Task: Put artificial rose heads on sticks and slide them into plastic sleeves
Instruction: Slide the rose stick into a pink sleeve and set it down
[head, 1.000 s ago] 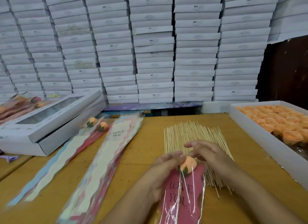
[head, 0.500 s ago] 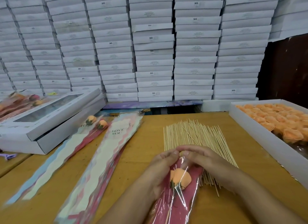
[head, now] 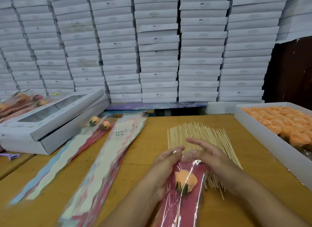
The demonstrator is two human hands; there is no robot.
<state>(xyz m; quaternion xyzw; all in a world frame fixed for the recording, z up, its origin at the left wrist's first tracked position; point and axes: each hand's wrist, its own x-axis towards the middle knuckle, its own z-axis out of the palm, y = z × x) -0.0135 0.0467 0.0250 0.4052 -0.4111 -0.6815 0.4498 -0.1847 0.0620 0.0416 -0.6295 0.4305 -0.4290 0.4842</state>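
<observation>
Wall of "SGS"-labelled boxes [head: 158, 45], "LOVE YOU" sleeves [head: 118, 142], left hand [head: 164, 169] seemingly gripping pink sleeve [head: 185, 201], right hand [head: 207, 155] fingers straight.

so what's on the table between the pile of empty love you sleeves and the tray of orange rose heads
In the head view, the spread of wooden sticks lies between the empty sleeves and the tray, with both hands there holding a sleeved rose.

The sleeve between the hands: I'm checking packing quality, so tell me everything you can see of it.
The sleeve is clear, crinkly, glossy plastic over a dark pink backing printed with partly hidden lettering. It lies lengthwise toward the person, overlapping the near edge of the sticks. An orange rose head with green sepals sits inside. The left hand holds its left edge; the right hand touches its open top.
</observation>
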